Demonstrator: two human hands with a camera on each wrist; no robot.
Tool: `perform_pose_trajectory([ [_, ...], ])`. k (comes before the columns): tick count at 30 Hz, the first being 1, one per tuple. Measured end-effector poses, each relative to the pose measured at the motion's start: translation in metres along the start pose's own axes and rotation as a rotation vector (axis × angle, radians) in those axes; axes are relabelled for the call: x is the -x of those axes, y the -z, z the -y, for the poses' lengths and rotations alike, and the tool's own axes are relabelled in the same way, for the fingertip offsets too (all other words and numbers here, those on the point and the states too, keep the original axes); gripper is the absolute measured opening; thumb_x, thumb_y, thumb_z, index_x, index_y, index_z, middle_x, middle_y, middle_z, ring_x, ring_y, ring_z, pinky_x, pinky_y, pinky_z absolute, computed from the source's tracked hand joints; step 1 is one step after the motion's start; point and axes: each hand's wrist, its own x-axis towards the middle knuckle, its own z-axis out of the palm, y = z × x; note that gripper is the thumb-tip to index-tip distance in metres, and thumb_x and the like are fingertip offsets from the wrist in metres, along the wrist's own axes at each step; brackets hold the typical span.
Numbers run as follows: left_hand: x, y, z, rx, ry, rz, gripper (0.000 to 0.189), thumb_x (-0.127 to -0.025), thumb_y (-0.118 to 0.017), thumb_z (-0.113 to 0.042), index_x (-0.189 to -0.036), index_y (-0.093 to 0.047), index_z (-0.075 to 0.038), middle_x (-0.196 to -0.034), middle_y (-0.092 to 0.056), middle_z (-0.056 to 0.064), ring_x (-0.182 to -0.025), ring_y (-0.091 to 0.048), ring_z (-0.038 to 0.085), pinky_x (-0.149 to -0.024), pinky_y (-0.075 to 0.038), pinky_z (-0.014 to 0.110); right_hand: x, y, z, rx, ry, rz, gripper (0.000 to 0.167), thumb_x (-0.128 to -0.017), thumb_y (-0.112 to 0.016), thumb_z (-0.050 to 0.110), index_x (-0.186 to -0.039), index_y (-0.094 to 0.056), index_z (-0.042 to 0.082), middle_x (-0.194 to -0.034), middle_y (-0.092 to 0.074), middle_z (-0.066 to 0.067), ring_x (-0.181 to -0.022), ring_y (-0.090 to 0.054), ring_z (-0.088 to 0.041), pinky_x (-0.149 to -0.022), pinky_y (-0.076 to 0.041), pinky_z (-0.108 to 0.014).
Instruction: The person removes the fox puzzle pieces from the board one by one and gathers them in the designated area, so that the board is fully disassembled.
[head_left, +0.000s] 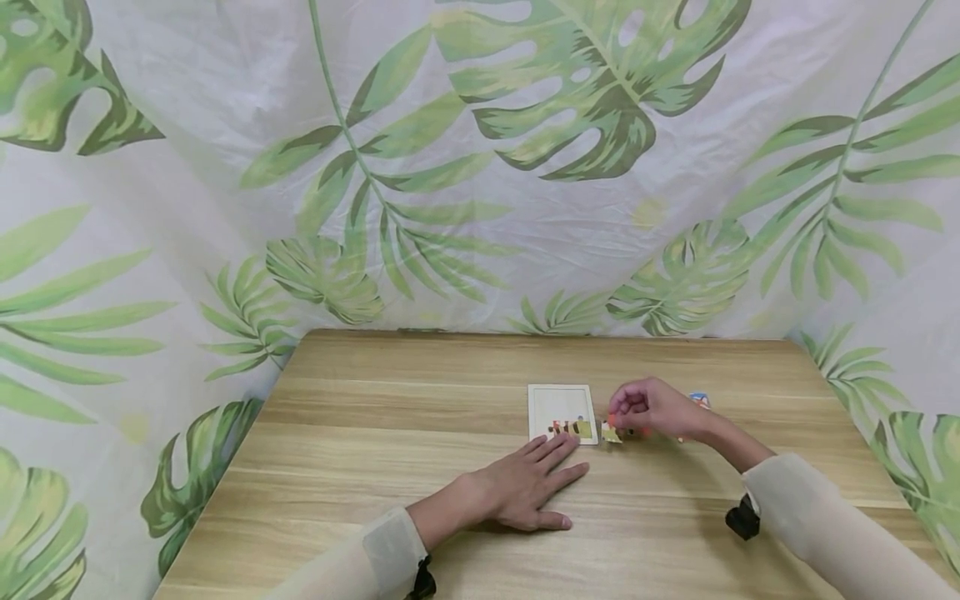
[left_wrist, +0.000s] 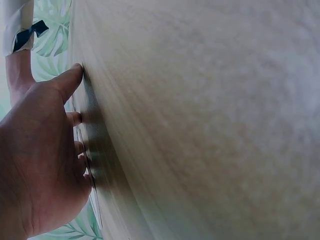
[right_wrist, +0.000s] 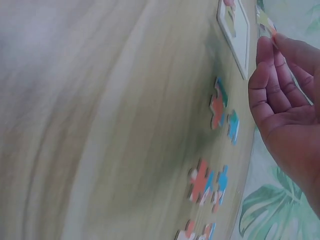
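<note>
My right hand [head_left: 647,406] pinches a jigsaw piece [head_left: 611,432] between thumb and fingertips, just right of a white puzzle frame [head_left: 536,410]. The piece [right_wrist: 265,21] shows yellowish, white and orange colours in the right wrist view. Inside the frame, a few joined pieces [head_left: 581,427] line its near edge. My left hand [head_left: 521,486] lies palm down with fingers spread, its fingertips at the frame's near edge. In the left wrist view that hand [left_wrist: 47,155] is seen from the side, low on the wood.
Several loose jigsaw pieces, among them an orange one [right_wrist: 200,180] and a blue one [right_wrist: 233,126], lie on the wooden table [head_left: 390,400] under and beyond my right hand. A leaf-patterned cloth [head_left: 420,167] rises behind the table's far edge.
</note>
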Motion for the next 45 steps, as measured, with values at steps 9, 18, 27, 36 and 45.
perform_pose_trajectory([
  [9,0.0,0.001,-0.001,0.011,0.005,-0.001,0.081,-0.107,-0.029,-0.071,-0.172,-0.013,-0.024,-0.179,0.0,0.012,-0.165,0.0,0.024,-0.133,-0.012,0.041,0.021,0.004,-0.005,0.013,0.014,0.008,0.011,-0.097,-0.077,0.006,-0.106,-0.074,0.0,-0.096,-0.075,-0.011,-0.083,-0.068,-0.009,-0.073,-0.057,-0.022],
  [18,0.001,0.001,-0.002,0.006,0.008,0.001,0.081,-0.108,-0.03,-0.07,-0.172,-0.013,-0.024,-0.179,0.0,0.012,-0.165,-0.001,0.025,-0.133,-0.013,0.041,0.04,0.003,-0.012,0.02,0.01,0.02,0.012,-0.095,-0.077,0.002,-0.106,-0.073,0.0,-0.097,-0.075,-0.01,-0.087,-0.069,-0.009,-0.077,-0.06,-0.023],
  [27,0.001,0.002,-0.002,0.012,0.008,0.0,0.081,-0.108,-0.03,-0.07,-0.172,-0.014,-0.024,-0.179,0.001,0.011,-0.165,0.0,0.024,-0.133,-0.012,0.041,0.049,0.003,-0.023,0.02,0.056,0.023,0.014,-0.095,-0.077,0.0,-0.108,-0.073,-0.004,-0.1,-0.075,-0.011,-0.089,-0.07,-0.01,-0.078,-0.061,-0.023],
  [36,0.002,0.002,-0.002,0.002,0.01,-0.008,0.082,-0.107,-0.031,-0.071,-0.172,-0.015,-0.024,-0.179,-0.001,0.011,-0.165,-0.002,0.024,-0.133,-0.014,0.041,0.052,0.0,-0.026,0.061,0.074,0.037,0.011,-0.095,-0.075,-0.001,-0.106,-0.071,-0.002,-0.096,-0.075,-0.008,-0.086,-0.069,-0.007,-0.074,-0.059,-0.022],
  [45,0.002,0.004,-0.003,-0.001,0.011,-0.016,0.082,-0.107,-0.032,-0.072,-0.172,-0.018,-0.024,-0.179,-0.004,0.012,-0.165,-0.005,0.025,-0.132,-0.015,0.041,0.051,-0.003,-0.025,0.121,0.096,0.015,0.009,-0.094,-0.075,-0.003,-0.103,-0.073,0.0,-0.091,-0.074,-0.006,-0.082,-0.068,-0.007,-0.071,-0.059,-0.023],
])
